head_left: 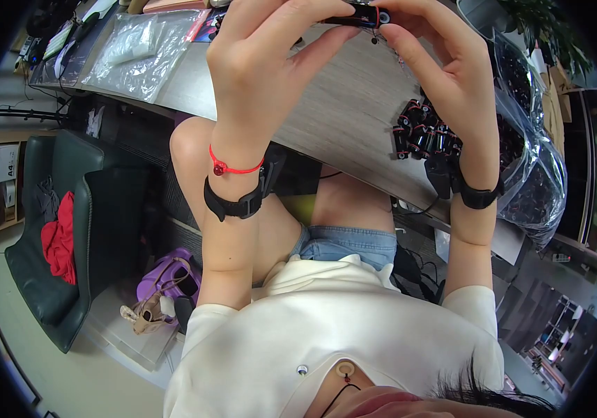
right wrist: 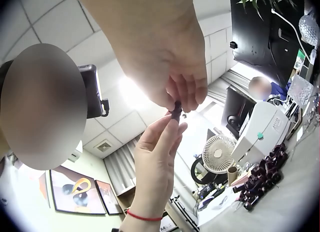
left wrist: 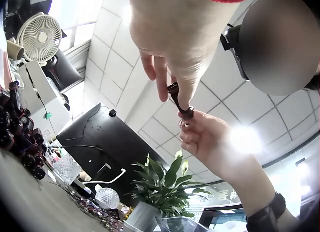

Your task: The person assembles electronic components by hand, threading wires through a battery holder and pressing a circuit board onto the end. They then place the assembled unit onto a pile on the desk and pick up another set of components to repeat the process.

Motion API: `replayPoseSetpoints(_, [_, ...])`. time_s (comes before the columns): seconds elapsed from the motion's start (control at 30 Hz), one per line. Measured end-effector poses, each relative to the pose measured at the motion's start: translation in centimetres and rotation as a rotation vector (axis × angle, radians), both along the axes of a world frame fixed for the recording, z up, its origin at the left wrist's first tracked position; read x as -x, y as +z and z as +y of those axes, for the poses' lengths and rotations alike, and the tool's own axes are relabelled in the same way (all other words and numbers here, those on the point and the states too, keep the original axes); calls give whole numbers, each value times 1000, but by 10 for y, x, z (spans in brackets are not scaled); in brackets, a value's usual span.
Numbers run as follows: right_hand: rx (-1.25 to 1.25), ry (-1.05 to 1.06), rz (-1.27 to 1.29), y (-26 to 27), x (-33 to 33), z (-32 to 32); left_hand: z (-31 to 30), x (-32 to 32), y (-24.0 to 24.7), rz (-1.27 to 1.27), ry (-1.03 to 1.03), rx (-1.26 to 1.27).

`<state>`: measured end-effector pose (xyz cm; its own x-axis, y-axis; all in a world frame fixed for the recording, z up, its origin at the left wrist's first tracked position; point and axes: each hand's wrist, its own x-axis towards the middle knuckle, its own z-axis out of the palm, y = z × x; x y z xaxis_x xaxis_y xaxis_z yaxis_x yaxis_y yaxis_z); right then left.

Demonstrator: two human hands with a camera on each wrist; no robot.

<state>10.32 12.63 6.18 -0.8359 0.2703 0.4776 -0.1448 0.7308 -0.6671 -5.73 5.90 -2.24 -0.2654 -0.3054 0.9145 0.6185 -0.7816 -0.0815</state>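
Observation:
Held up in front of me at the top of the head view is a small black cylinder point(head_left: 357, 17) with a red ring near one end, like a mini flashlight. My left hand point(head_left: 256, 63) pinches its body between thumb and fingers. The thumb and fingers of my right hand point(head_left: 452, 70) pinch the ringed end, where a small metal piece dangles. Both wrist views show the two hands meeting at this cylinder point(right wrist: 176, 112), partly covered by fingers. Beneath my right hand lies a pile of similar black cylinders point(head_left: 424, 132) on the grey table point(head_left: 340, 97).
A large clear plastic bag point(head_left: 549, 181) bulges over the table's right side. Another clear bag point(head_left: 131, 56) lies flat at the left. A potted plant point(left wrist: 165, 184) and a white fan point(left wrist: 41, 37) stand farther off. A dark green chair point(head_left: 113, 209) is at my left.

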Motion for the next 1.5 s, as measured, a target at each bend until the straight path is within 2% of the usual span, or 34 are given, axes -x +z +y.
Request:
replayPoseSetpoints(0.27, [-109,-26,-8,0,1,-1,-24,3,0,82,107,205])
replayPoseSetpoints(0.37, [-196,-14,9,-1,3,-3,-68,-23,32,-65,389,1031])
replayPoseSetpoints(0.4, [-196,-13,8,-10,11,1,-69,-23,34,-66,390,1031])
replayPoseSetpoints(0.5, [46,558,775,-57,51,30,-69,-24,36,-281,123,1221])
replayPoseSetpoints(0.67, [50,536,764,-54,45,28,-65,-27,33,-225,235,1195])
replayPoseSetpoints(0.77, [-232,-52,-26,-19,8,10,-64,-30,35,-240,288,1202])
replayPoseSetpoints(0.93, [-159,-19,-17,-7,9,-3,-59,-19,22,-154,432,1116])
replayPoseSetpoints(1.03, [-356,47,152,-9,12,0,-36,9,-8,91,215,540])
replayPoseSetpoints(1.07, [-356,48,152,-17,19,5,-42,4,-3,90,215,540])
replayPoseSetpoints(1.17, [-16,557,720,-59,54,33,-70,-24,30,-140,412,1211])
replayPoseSetpoints(1.2, [-16,558,719,-51,47,29,-70,-24,31,-141,412,1211])
replayPoseSetpoints(1.3, [-384,69,28,-15,8,15,-69,-26,33,-281,333,1319])
replayPoseSetpoints(1.33, [-384,70,28,-23,15,20,-69,-27,33,-282,333,1320])
replayPoseSetpoints(1.43, [-105,585,774,-43,61,20,-67,-28,33,-291,330,1267])
replayPoseSetpoints(1.47, [-105,585,774,-43,53,23,-67,-29,33,-291,330,1267])
replayPoseSetpoints(1.5, [-184,417,533,-38,33,24,-66,-29,32,-271,340,1251])
